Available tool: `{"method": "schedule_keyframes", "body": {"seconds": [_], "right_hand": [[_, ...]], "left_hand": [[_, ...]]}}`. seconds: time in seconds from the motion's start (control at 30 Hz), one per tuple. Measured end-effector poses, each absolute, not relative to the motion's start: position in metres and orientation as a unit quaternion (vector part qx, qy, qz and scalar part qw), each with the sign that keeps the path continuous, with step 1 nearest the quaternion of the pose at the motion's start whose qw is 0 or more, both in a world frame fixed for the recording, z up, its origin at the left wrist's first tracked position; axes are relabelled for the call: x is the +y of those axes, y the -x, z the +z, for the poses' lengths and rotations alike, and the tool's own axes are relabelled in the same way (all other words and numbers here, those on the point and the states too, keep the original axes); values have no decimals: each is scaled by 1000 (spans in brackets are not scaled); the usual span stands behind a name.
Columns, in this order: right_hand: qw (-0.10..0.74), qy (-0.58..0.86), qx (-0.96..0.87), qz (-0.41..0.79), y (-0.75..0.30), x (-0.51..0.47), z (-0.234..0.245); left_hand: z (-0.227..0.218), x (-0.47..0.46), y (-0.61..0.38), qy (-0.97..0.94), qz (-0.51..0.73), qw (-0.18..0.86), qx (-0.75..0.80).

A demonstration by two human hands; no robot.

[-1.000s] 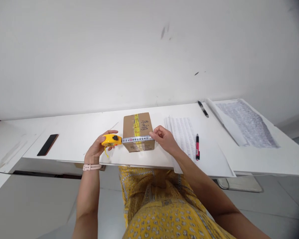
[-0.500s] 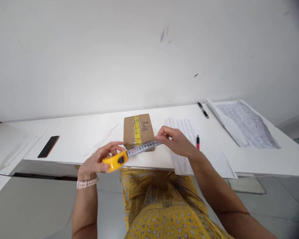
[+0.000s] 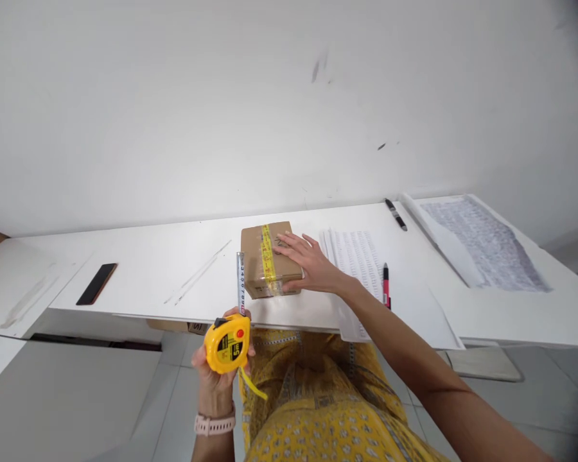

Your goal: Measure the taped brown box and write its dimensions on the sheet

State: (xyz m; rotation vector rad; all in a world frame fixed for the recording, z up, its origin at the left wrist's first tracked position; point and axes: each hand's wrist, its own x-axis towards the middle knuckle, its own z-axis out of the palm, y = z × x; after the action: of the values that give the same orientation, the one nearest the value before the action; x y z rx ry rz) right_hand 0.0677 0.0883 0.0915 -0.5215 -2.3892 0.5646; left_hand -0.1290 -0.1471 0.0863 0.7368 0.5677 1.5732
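My left hand [image 3: 216, 375] is closed around a yellow tape measure [image 3: 227, 344], held in front of the table's near edge. Its metal blade [image 3: 241, 282] sticks out away from me, running along the left side of a small cardboard box [image 3: 257, 256]. Yellow printed tape crosses the top of the box, and handwriting there is mostly covered by my fingers. My right hand [image 3: 313, 263] rests on the right part of the box with its fingers spread, the thumb at the near side. A yellow strap hangs from the tape measure's case.
Printed sheets [image 3: 359, 247] lie right of the box, with a red and black pen [image 3: 386, 285] on them. Farther right are a black pen [image 3: 395, 215] and a sheet covered in writing [image 3: 481, 244]. A dark flat phone-like object [image 3: 97, 283] lies left on the white table [image 3: 144, 269].
The blade has swung from across the box's near side to along its left side. My right hand has let go of the blade's end and moved onto the box, which has turned slightly.
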Motion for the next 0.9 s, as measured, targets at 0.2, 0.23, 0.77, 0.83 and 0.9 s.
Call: {"method": "schedule_keyframes", "body": {"seconds": [0.2, 0.23, 0.77, 0.83, 0.9], "right_hand": [[310, 224, -913, 146, -49, 105, 94], [313, 230, -908, 157, -45, 110, 100], [403, 306, -790, 346, -8, 152, 135], [396, 324, -781, 357, -7, 152, 138], [387, 344, -775, 361, -5, 152, 141]], "left_hand": [[91, -129, 138, -332, 675, 590, 294], [92, -122, 136, -332, 680, 580, 302], [93, -38, 98, -328, 676, 526, 398], [88, -40, 91, -325, 678, 522, 403], [86, -41, 85, -327, 681, 514, 406]]}}
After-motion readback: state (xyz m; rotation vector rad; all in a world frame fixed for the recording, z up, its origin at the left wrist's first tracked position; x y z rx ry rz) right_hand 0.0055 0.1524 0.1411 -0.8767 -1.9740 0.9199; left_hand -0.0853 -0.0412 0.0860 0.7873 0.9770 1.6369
